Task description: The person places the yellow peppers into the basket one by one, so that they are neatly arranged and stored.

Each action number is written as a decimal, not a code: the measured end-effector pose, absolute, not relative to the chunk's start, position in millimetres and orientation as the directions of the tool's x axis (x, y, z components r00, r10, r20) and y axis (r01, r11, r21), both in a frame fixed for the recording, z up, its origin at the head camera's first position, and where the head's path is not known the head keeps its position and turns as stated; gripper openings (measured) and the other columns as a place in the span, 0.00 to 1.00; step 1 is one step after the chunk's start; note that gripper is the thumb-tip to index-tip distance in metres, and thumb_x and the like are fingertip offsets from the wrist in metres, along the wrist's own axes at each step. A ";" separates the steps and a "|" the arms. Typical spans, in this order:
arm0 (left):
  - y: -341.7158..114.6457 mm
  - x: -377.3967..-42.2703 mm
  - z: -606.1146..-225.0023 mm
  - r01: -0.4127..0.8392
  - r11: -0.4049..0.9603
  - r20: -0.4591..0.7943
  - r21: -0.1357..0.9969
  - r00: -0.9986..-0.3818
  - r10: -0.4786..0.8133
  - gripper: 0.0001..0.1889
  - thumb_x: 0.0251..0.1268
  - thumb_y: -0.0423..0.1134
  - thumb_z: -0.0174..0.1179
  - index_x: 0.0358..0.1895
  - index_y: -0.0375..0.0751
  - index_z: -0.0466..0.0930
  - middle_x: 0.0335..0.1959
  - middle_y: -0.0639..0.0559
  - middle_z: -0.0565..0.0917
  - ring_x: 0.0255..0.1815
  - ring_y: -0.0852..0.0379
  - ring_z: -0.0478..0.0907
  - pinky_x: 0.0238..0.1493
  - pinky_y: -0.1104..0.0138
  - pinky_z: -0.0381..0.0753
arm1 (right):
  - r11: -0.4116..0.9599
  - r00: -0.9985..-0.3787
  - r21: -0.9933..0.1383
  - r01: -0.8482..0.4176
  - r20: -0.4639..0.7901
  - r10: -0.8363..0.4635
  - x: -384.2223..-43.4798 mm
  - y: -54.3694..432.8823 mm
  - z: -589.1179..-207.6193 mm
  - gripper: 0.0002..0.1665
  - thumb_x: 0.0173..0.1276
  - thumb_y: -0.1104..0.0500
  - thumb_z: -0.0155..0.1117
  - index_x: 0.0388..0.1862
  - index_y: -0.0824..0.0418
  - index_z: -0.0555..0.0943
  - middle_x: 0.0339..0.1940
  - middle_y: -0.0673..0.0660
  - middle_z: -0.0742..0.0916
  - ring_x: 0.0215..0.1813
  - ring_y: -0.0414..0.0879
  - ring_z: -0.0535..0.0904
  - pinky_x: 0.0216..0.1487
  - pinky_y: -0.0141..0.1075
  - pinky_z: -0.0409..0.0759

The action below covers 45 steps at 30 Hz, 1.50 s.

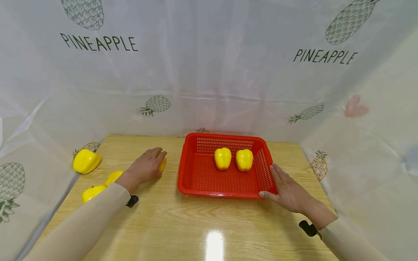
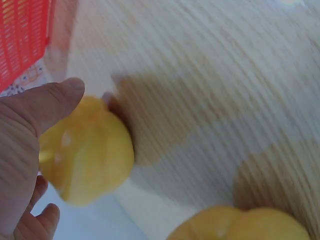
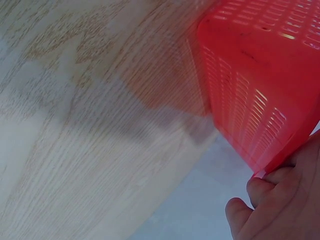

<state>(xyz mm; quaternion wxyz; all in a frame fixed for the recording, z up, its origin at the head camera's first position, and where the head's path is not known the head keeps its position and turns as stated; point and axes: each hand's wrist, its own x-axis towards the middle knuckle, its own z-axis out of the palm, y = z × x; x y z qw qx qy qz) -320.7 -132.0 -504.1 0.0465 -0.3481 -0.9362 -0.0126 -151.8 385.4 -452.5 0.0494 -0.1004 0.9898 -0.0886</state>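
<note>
Yellow bell pepper (image 2: 90, 155) is gripped by the left hand (image 1: 148, 165), left of the red plastic basket (image 1: 225, 194); contact with the table (image 1: 169, 226) is unclear. Well apart, the right hand (image 1: 290, 192) lies with extended fingers against the basket's right rim. Step judged: picking up; next move calls for a secure lift. Basket holds two bell peppers (image 1: 222, 158); three more peppers (image 1: 86, 161) lie left. Backdrop sheet (image 1: 212, 65) reads "PINEAPPLE" twice; no brand legible.

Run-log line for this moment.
left hand: grips yellow pepper | right hand: touches red basket | in basket: two yellow peppers
</note>
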 end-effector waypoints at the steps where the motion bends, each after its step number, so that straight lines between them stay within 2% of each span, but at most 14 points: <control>1: -133.8 -320.8 -502.2 0.642 0.767 0.085 0.008 -0.765 0.639 0.45 0.62 0.45 0.77 0.77 0.29 0.63 0.75 0.29 0.67 0.75 0.31 0.66 0.80 0.41 0.63 | 0.964 -0.975 -0.184 -0.192 -0.077 -0.209 -152.0 385.3 -452.4 0.68 0.72 0.23 0.56 0.86 0.72 0.47 0.87 0.72 0.53 0.82 0.77 0.56 0.77 0.68 0.63; 5: -143.0 -323.4 -492.9 0.608 0.793 0.066 0.044 -0.794 0.605 0.51 0.60 0.49 0.78 0.79 0.28 0.60 0.76 0.29 0.65 0.77 0.29 0.64 0.79 0.40 0.63 | 0.964 -0.975 -0.186 -0.193 -0.078 -0.210 -152.4 385.9 -452.7 0.68 0.72 0.23 0.55 0.86 0.72 0.47 0.87 0.72 0.53 0.82 0.76 0.55 0.77 0.68 0.62; 10: -152.2 -327.5 -485.5 0.599 0.801 0.074 0.000 -0.799 0.597 0.56 0.54 0.56 0.81 0.76 0.24 0.61 0.73 0.27 0.67 0.75 0.29 0.65 0.78 0.40 0.65 | 0.964 -0.975 -0.190 -0.184 -0.086 -0.203 -153.3 386.4 -452.6 0.69 0.71 0.22 0.55 0.86 0.71 0.45 0.87 0.72 0.52 0.83 0.76 0.55 0.78 0.68 0.61; 14: -153.3 -328.1 -488.2 0.593 0.805 0.091 -0.033 -0.800 0.593 0.61 0.48 0.65 0.81 0.71 0.19 0.64 0.67 0.24 0.72 0.69 0.28 0.70 0.74 0.41 0.71 | 0.963 -0.976 -0.196 -0.184 -0.083 -0.203 -153.3 386.4 -453.1 0.69 0.71 0.21 0.55 0.86 0.71 0.45 0.87 0.72 0.52 0.82 0.78 0.55 0.77 0.69 0.62; 17: -150.3 -328.4 -493.5 0.585 0.810 0.113 -0.036 -0.803 0.585 0.61 0.45 0.68 0.80 0.68 0.19 0.65 0.60 0.25 0.75 0.62 0.29 0.73 0.69 0.42 0.76 | 0.963 -0.975 -0.196 -0.185 -0.087 -0.205 -153.1 386.4 -453.8 0.69 0.71 0.22 0.55 0.86 0.71 0.45 0.87 0.72 0.52 0.82 0.77 0.55 0.77 0.69 0.61; 21: -144.8 -330.0 -499.5 0.582 0.811 0.112 -0.051 -0.804 0.584 0.59 0.47 0.66 0.81 0.67 0.19 0.65 0.57 0.27 0.75 0.58 0.31 0.73 0.67 0.44 0.77 | 0.963 -0.975 -0.198 -0.182 -0.088 -0.202 -152.8 386.4 -454.4 0.69 0.71 0.21 0.54 0.87 0.70 0.45 0.87 0.72 0.52 0.82 0.77 0.55 0.77 0.68 0.62; 28: -141.1 -333.1 -504.3 0.562 0.826 0.071 -0.045 -0.823 0.563 0.53 0.53 0.56 0.80 0.67 0.18 0.63 0.57 0.27 0.75 0.59 0.32 0.72 0.67 0.44 0.77 | 0.964 -0.976 -0.197 -0.180 -0.083 -0.200 -153.2 386.1 -455.1 0.69 0.71 0.21 0.55 0.87 0.69 0.45 0.87 0.72 0.52 0.82 0.77 0.55 0.77 0.69 0.61; 33: -140.1 -333.6 -504.3 0.551 0.833 0.065 -0.037 -0.831 0.553 0.52 0.53 0.55 0.80 0.67 0.19 0.62 0.57 0.27 0.75 0.58 0.32 0.72 0.66 0.44 0.78 | 0.965 -0.977 -0.191 -0.179 -0.084 -0.197 -153.1 386.5 -455.3 0.69 0.71 0.21 0.55 0.87 0.70 0.45 0.87 0.71 0.52 0.82 0.77 0.56 0.78 0.69 0.61; 37: -138.6 -335.1 -504.1 0.551 0.834 0.095 -0.031 -0.829 0.551 0.47 0.53 0.52 0.80 0.63 0.21 0.63 0.53 0.29 0.75 0.53 0.34 0.72 0.62 0.45 0.80 | 0.965 -0.976 -0.189 -0.184 -0.078 -0.202 -153.0 386.1 -455.4 0.69 0.71 0.21 0.55 0.87 0.70 0.45 0.87 0.72 0.53 0.82 0.77 0.56 0.78 0.69 0.61; 40: -137.8 -337.5 -502.2 0.569 0.819 0.173 -0.069 -0.802 0.572 0.45 0.52 0.50 0.80 0.60 0.21 0.65 0.50 0.29 0.76 0.50 0.34 0.73 0.58 0.46 0.82 | 0.963 -0.976 -0.191 -0.188 -0.073 -0.205 -152.7 385.9 -455.7 0.69 0.71 0.22 0.55 0.86 0.70 0.46 0.87 0.72 0.53 0.83 0.75 0.56 0.79 0.68 0.60; 45: -135.8 -341.5 -495.5 0.593 0.776 0.309 -0.215 -0.712 0.630 0.43 0.50 0.52 0.80 0.56 0.22 0.66 0.44 0.31 0.75 0.46 0.36 0.74 0.53 0.49 0.83 | 0.963 -0.976 -0.190 -0.191 -0.070 -0.207 -151.7 385.5 -454.5 0.68 0.72 0.23 0.57 0.86 0.71 0.47 0.87 0.72 0.53 0.83 0.74 0.57 0.79 0.66 0.59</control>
